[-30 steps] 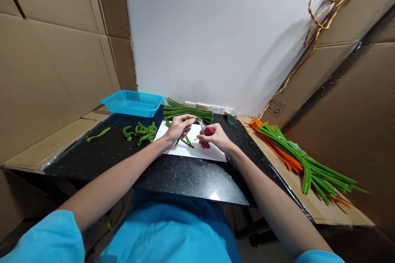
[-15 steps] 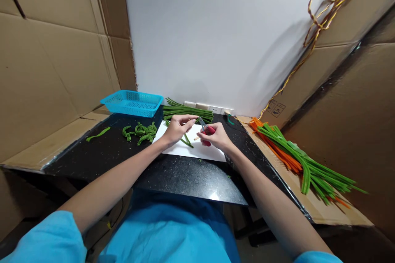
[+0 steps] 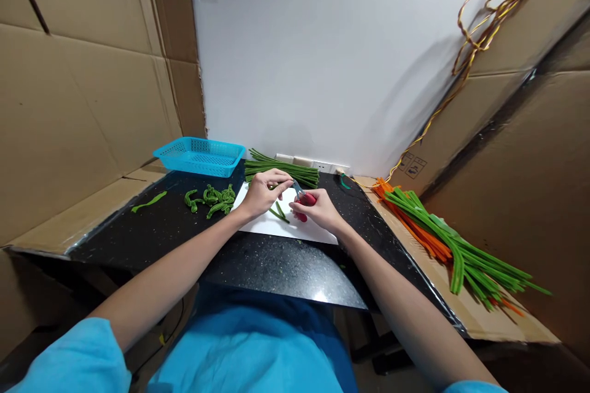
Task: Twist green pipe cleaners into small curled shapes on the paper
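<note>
My left hand (image 3: 260,195) is over the white sheet (image 3: 295,231), thumb and fingers pinched on a green pipe cleaner that is mostly hidden by the hand. My right hand (image 3: 323,211) grips red-handled pliers (image 3: 306,199). Their metal jaws reach to my left fingertips; whether they bite on the stem I cannot tell. Beneath my hands, short green pipe cleaner lengths (image 3: 279,215) lie on the sheet. Behind it rests a bundle of dark green pipe cleaners (image 3: 295,173). To the left sits a small pile of curled green pieces (image 3: 216,198).
A blue perforated basket (image 3: 200,166) stands at the back left, with a loose green strip (image 3: 149,202) in front. Orange pipe cleaners (image 3: 415,231) and bright green ones (image 3: 470,252) lie on cardboard at right. A twisted yellow cable (image 3: 436,112) runs down to a power strip (image 3: 323,167).
The pliers and my right hand have shifted slightly left, bringing the jaws up to my left fingertips. My left hand has barely moved. The view has tilted a little.
</note>
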A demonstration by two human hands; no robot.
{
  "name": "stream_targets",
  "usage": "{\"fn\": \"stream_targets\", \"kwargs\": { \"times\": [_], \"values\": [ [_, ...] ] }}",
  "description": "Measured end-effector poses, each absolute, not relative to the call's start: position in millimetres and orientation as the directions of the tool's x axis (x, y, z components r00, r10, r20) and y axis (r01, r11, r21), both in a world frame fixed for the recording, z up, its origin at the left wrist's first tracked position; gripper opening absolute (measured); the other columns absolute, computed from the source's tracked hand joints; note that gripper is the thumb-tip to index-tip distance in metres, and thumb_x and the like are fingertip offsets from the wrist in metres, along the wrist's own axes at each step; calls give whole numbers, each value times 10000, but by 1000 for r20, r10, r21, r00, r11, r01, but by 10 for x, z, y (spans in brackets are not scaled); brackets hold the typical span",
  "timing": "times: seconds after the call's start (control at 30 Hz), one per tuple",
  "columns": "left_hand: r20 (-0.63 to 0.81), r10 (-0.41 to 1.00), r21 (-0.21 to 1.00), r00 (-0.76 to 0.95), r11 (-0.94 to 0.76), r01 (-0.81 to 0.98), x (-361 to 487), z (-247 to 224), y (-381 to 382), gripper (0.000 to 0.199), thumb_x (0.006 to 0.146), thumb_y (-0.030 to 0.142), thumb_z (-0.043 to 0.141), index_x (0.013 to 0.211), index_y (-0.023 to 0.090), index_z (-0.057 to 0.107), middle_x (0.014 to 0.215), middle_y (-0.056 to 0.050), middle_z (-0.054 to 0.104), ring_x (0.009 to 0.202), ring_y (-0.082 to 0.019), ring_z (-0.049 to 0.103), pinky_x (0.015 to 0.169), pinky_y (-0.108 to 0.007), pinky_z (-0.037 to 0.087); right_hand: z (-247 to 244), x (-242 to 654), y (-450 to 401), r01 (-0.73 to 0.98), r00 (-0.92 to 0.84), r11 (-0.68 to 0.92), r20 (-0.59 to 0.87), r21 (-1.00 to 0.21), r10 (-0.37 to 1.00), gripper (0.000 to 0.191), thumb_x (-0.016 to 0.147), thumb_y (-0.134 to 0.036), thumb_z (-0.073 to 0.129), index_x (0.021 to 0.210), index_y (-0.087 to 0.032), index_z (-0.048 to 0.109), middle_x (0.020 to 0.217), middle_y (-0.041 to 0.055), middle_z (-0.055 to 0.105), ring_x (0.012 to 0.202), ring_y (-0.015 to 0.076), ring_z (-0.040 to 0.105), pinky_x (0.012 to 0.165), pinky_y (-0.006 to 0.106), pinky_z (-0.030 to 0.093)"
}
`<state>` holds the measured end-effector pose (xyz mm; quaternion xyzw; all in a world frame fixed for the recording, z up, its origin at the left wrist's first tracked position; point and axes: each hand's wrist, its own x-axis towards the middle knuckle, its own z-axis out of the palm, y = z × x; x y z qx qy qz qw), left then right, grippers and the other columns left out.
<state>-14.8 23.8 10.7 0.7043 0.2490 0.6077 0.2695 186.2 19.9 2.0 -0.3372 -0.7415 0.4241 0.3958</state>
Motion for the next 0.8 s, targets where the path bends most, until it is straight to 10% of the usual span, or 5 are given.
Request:
{"fn": "stream_targets", "kwargs": {
  "times": [0.8],
  "values": [
    [729,661,648,178,-750,132,-251,59,356,134,873,280,760,871,158,815,868,-95,763,791,-187,703,684,-290,529,-1,1708,135,132,-467,491,383,-861,797,154,808,-294,708,809,-196,590,707,-9,660,662,165,609,723,303,473]
  ]
}}
